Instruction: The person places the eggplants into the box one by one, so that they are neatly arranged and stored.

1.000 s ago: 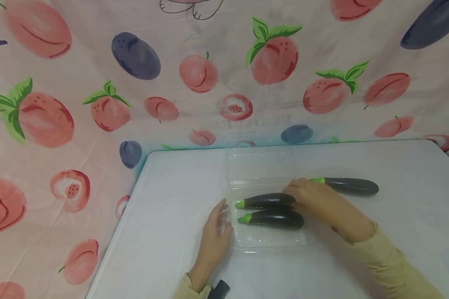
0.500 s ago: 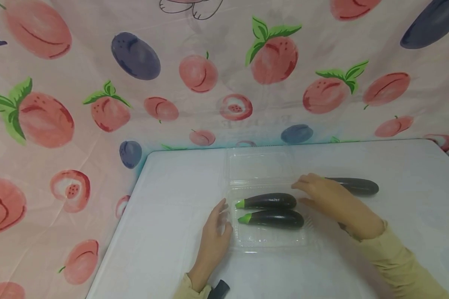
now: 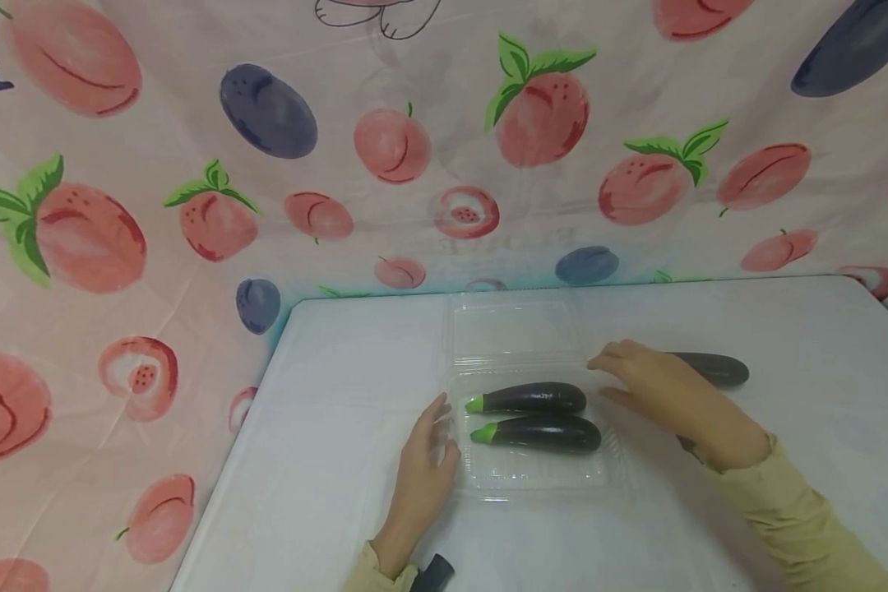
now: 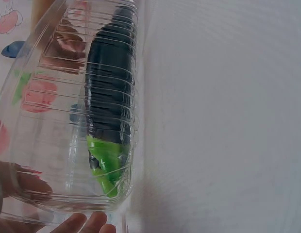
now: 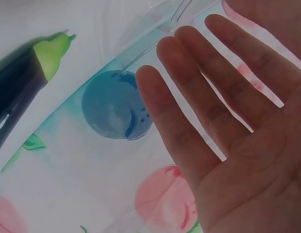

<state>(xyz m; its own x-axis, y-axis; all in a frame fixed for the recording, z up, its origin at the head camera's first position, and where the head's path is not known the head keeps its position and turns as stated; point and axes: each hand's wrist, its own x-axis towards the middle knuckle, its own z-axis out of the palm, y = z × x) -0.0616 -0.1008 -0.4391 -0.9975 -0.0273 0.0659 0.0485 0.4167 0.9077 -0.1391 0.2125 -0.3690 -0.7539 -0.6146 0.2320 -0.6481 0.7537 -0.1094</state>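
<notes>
Two dark eggplants with green stem ends, a rear one (image 3: pixel 540 398) and a front one (image 3: pixel 551 433), lie side by side in a clear plastic clamshell container (image 3: pixel 536 478). Its lid (image 3: pixel 514 329) is folded back. My left hand (image 3: pixel 418 477) is at the container's left edge, fingers extended, with fingertips (image 4: pixel 94 222) close to the rim in the left wrist view. My right hand (image 3: pixel 659 395) hovers right of the container, holding nothing, its fingers (image 5: pixel 182 111) straight and spread. Behind it, a third eggplant (image 3: pixel 721 369) lies on the table, its stem end hidden in the head view.
The white table (image 3: pixel 326 444) ends at the back against a fruit-print cloth (image 3: pixel 444 99), which also hangs at the left. A short black cylindrical piece (image 3: pixel 433 573) shows by the left sleeve at the bottom edge.
My right hand has let go of the rear eggplant and moved right, away from the container, covering more of the third eggplant. The left hand has stayed in place.
</notes>
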